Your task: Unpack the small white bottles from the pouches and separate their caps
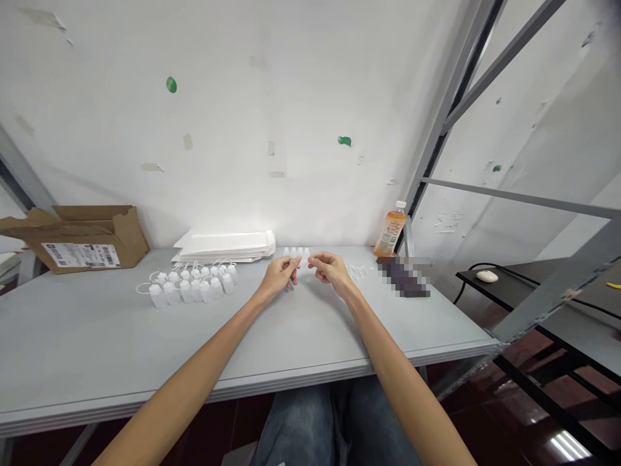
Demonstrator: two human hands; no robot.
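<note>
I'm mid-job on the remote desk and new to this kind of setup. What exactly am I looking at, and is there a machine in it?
No machine: these are a person's bare left hand and right hand. The single picture comes from a camera on that person's head, looking forward and down.

On the grey table, small white bottles stand in a group at left, near a cardboard box and a flat white stack. To the right are thin white loops and an orange drink bottle.

The fingertips nearly meet; something small and pale seems to be between them, too unclear to name.
</note>
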